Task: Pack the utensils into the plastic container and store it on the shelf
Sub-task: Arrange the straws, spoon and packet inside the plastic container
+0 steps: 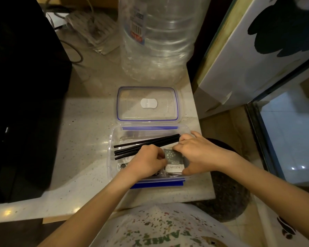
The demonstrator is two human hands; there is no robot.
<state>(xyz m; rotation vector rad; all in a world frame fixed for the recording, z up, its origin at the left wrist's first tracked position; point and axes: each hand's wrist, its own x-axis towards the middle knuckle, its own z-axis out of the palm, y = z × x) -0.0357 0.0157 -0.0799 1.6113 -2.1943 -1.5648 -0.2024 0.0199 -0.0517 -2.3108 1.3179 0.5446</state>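
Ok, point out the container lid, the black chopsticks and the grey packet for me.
container lid (132, 111), head view, on its clear flat panel left of the white patch.
black chopsticks (143, 142), head view, mid-length on the bundle.
grey packet (173, 156), head view, on its starred grey face.

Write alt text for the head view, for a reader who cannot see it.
Both hands, left hand and right hand, press a grey packet into an open plastic container holding black chopsticks; its lid lies behind on the counter.

The left hand (146, 163) covers small dark items in the plastic container (114, 138); water bottle (157, 41) top cut off
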